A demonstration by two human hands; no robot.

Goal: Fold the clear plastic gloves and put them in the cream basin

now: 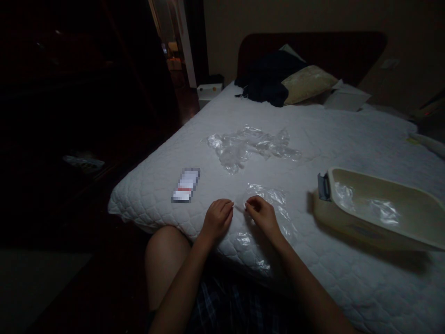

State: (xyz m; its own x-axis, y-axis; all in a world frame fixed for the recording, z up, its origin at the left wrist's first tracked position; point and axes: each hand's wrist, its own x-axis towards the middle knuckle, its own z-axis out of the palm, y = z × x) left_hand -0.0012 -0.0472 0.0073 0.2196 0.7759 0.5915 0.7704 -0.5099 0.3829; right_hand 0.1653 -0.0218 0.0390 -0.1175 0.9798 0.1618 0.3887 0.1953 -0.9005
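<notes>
My left hand (pixel 219 216) is closed, its thumb and fingers pinching one edge of a clear plastic bag (pixel 271 197). Close beside it on the right, my right hand (pixel 261 212) pinches the same bag near its edge. The stretch of film between my fingertips looks whitish and thin. The rest of the bag lies spread on the white quilted bed (pixel 215 185), under and around my right hand. Farther back, several crumpled clear plastic bags (pixel 239 148) lie in a loose heap.
A cream plastic bin (pixel 368 232) with a grey latch stands at the right, clear plastic inside it. A phone (pixel 186 185), blurred out, lies left of my hands. Dark cloth (pixel 271 76) and a pillow (pixel 309 83) are by the headboard (pixel 347 46).
</notes>
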